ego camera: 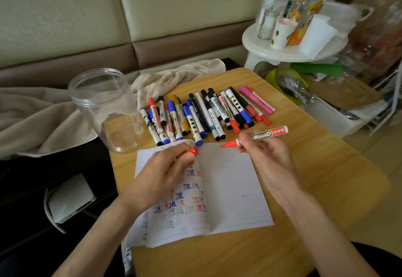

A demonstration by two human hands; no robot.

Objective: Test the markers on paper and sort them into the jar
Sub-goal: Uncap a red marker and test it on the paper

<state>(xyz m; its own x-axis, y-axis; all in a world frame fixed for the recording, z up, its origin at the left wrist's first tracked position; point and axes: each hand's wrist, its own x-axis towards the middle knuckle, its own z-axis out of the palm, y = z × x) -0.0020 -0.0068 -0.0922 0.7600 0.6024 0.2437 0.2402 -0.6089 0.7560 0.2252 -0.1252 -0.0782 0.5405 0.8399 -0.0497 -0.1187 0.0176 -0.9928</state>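
Now right hand point(264, 159) pinches cylindrical red marker point(262, 135); left hand point(163, 169) grips cap point(193, 151).

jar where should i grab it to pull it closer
Probably the rim: pinch over it from above on the near side, thumb inside. The jar stands upright with its mouth open and nothing in it, and its smooth wall looks too wide to wrap easily. The markers lie close on its right, so there is less room on that side.
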